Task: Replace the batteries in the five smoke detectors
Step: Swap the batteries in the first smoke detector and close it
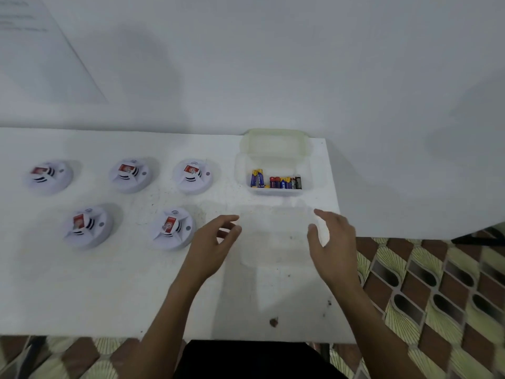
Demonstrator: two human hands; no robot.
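Note:
Several white round smoke detectors lie on the white table (109, 291), each with a red label on top. The nearest detector (172, 228) is just left of my left hand (214, 244); another detector (87, 227) lies further left, and a back row includes one detector (193, 175). A clear plastic box (314, 173) with its lid (274, 143) open holds several batteries (276, 182). My left hand and my right hand (332, 242) hover with relaxed fingers, holding nothing, on either side of a faint, blurred clear container (276, 242).
The table's right edge (344, 269) runs just beside my right hand, with patterned floor (426, 291) beyond it. A white wall rises behind the table. A small brown speck (273, 321) lies near the front edge.

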